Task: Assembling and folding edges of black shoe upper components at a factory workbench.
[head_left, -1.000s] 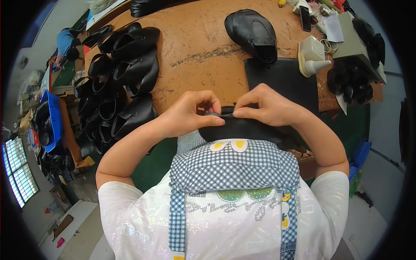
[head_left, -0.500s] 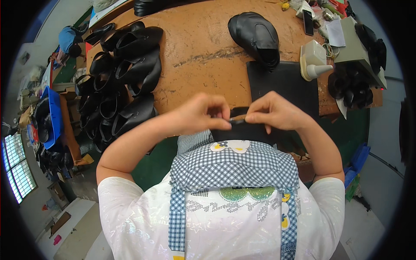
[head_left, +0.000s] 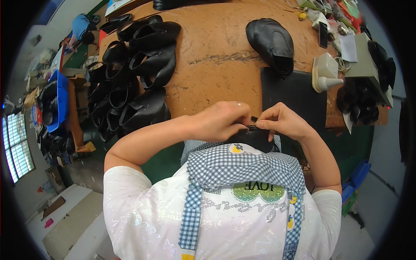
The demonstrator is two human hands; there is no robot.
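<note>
L hand [head_left: 223,121] & R hand [head_left: 286,123] both w/ fingers pinching top edge of 1 black leather pc [head_left: 251,139], just by bench's [head_left: 212,82] near edge, above checked apron [head_left: 247,162]. Wide open room on benchtop btwn black uppers [head_left: 155,69] (L) & black mat [head_left: 294,95] (R).

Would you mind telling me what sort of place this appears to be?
Probably a shoemaking workshop: black shoe uppers crowd the scuffed wooden worktable, a squeeze bottle with a white nozzle sits on it, and the left hand and right hand hold a black piece.
</note>
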